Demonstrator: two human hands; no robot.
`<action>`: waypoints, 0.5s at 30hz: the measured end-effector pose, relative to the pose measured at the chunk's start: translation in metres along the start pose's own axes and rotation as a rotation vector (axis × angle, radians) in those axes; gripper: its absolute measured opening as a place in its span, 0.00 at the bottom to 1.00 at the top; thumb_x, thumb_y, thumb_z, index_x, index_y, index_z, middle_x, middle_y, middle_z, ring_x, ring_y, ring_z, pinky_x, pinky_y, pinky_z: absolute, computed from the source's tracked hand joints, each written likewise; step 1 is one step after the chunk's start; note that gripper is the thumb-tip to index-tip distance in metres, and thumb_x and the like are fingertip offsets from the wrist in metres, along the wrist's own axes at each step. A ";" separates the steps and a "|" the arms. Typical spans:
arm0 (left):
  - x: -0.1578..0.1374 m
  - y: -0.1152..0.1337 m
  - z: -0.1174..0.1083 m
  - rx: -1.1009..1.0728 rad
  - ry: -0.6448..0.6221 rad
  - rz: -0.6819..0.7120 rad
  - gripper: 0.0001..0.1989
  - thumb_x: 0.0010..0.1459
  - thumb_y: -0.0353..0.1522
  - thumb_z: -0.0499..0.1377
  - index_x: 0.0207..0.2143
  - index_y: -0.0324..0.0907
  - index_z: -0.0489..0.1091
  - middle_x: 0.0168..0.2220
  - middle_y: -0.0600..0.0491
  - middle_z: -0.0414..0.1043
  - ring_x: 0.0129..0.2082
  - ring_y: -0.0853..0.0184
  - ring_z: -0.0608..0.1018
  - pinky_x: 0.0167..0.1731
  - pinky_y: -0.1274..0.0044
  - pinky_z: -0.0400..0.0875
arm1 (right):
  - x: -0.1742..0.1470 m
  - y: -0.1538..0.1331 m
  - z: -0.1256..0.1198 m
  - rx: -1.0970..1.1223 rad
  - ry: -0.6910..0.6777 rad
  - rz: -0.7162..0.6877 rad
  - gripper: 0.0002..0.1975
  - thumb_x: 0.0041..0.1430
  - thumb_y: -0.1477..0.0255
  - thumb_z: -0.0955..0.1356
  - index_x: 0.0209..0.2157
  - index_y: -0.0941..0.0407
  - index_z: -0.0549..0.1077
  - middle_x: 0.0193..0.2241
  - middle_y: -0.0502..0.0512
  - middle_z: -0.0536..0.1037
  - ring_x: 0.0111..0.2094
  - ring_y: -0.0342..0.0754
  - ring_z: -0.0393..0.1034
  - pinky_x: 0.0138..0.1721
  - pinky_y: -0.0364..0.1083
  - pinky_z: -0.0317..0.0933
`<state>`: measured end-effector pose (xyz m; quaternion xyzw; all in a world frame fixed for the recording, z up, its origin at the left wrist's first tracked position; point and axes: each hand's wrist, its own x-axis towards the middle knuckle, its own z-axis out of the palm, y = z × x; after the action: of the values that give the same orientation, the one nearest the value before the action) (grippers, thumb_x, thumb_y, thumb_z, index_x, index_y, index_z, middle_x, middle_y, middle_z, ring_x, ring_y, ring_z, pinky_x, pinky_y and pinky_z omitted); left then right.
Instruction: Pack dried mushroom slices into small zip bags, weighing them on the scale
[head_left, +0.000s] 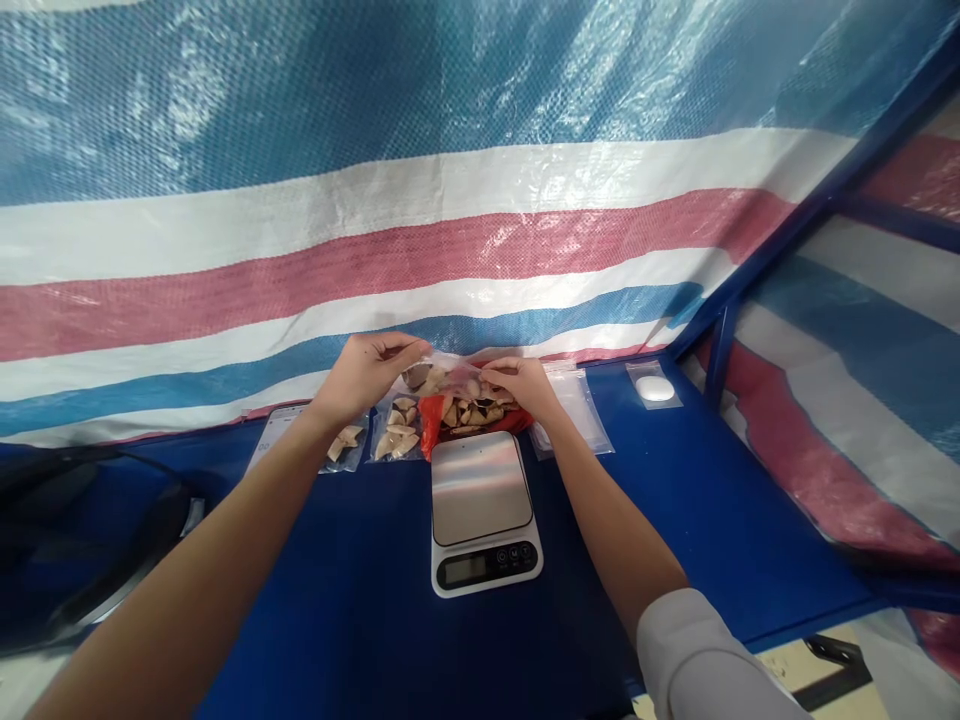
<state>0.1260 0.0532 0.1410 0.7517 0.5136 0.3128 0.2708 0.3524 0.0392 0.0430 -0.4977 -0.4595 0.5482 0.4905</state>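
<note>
Both my hands grip the top of a clear plastic bag (439,376) with pale dried slices in it, above an open red bag (431,425). My left hand (377,368) pinches the clear bag's left edge, and my right hand (523,386) has its fingers closed at the right edge. More dried slices (471,414) fill the red bag. Just in front of it stands a white digital scale (480,495) with a bare metal plate; no digits are readable. To the left lie two small clear bags of slices (396,432), (346,443), the outer one partly behind my left forearm.
A stack of clear zip bags (585,412) lies right of the red bag. Farther right is a small bag with a white oval object (655,389). A phone (274,430) and a dark strapped item (142,540) are left. Striped sheeting (480,240) rises behind the blue table (352,590).
</note>
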 end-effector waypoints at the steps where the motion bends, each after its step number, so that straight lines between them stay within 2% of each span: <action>1: 0.002 0.002 0.001 0.017 0.016 0.014 0.18 0.56 0.48 0.61 0.30 0.44 0.80 0.29 0.52 0.80 0.31 0.63 0.78 0.34 0.75 0.71 | 0.000 0.001 0.000 -0.004 -0.009 -0.004 0.07 0.48 0.66 0.73 0.27 0.56 0.80 0.21 0.49 0.76 0.25 0.43 0.70 0.31 0.43 0.70; 6: 0.003 0.001 0.010 0.078 0.047 0.048 0.19 0.57 0.48 0.59 0.32 0.43 0.80 0.30 0.51 0.81 0.32 0.62 0.79 0.36 0.74 0.72 | 0.003 0.007 -0.003 -0.115 0.025 -0.043 0.06 0.51 0.68 0.72 0.27 0.56 0.80 0.22 0.51 0.77 0.25 0.44 0.71 0.32 0.45 0.71; 11: -0.006 -0.013 0.010 0.021 0.026 0.030 0.26 0.53 0.54 0.63 0.38 0.42 0.81 0.41 0.47 0.83 0.41 0.58 0.82 0.43 0.71 0.76 | 0.004 0.011 -0.006 -0.178 0.050 -0.058 0.06 0.52 0.68 0.72 0.27 0.56 0.81 0.24 0.53 0.79 0.28 0.48 0.74 0.33 0.47 0.72; 15: -0.016 -0.026 0.006 0.002 -0.023 0.018 0.27 0.50 0.57 0.64 0.37 0.43 0.81 0.42 0.45 0.83 0.42 0.57 0.82 0.45 0.70 0.77 | 0.005 0.014 -0.007 -0.207 0.064 -0.077 0.06 0.52 0.67 0.73 0.26 0.55 0.81 0.24 0.53 0.80 0.30 0.51 0.76 0.34 0.47 0.73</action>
<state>0.1108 0.0464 0.1152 0.7602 0.5039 0.3060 0.2731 0.3581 0.0432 0.0281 -0.5451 -0.5164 0.4624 0.4716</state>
